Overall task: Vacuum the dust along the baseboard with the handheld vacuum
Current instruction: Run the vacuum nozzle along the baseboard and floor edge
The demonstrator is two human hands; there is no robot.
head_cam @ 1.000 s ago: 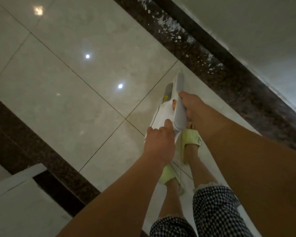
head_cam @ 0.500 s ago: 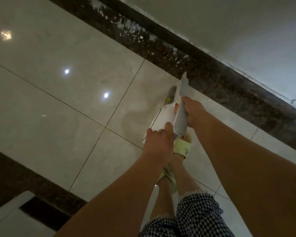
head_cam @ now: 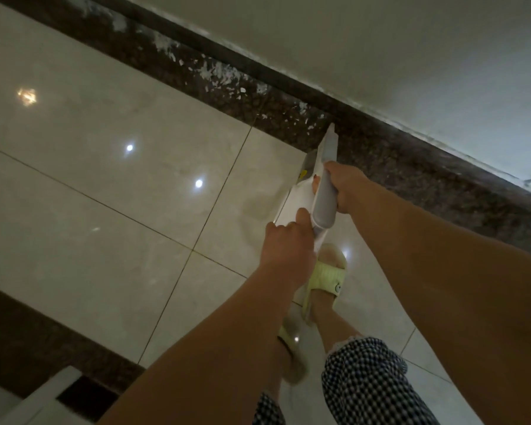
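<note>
A white and grey handheld vacuum (head_cam: 318, 185) points away from me toward the wall. My right hand (head_cam: 347, 187) grips its grey handle. My left hand (head_cam: 288, 240) holds the rear of its white body from the left. The nozzle tip (head_cam: 331, 130) reaches over the dark speckled floor border (head_cam: 411, 176) just short of the dark baseboard (head_cam: 252, 67). White dust and flakes (head_cam: 218, 76) lie scattered on the border to the left of the nozzle.
Glossy beige floor tiles (head_cam: 105, 185) spread to the left. My feet in yellow-green slippers (head_cam: 327, 279) stand just behind the vacuum. A white frame edge (head_cam: 43, 397) and another dark floor strip sit at the bottom left. The pale wall (head_cam: 380, 41) rises above the baseboard.
The wall and border have come closer in view, and the vacuum nozzle now reaches over the dark border instead of the beige tile. Both hands keep their hold.
</note>
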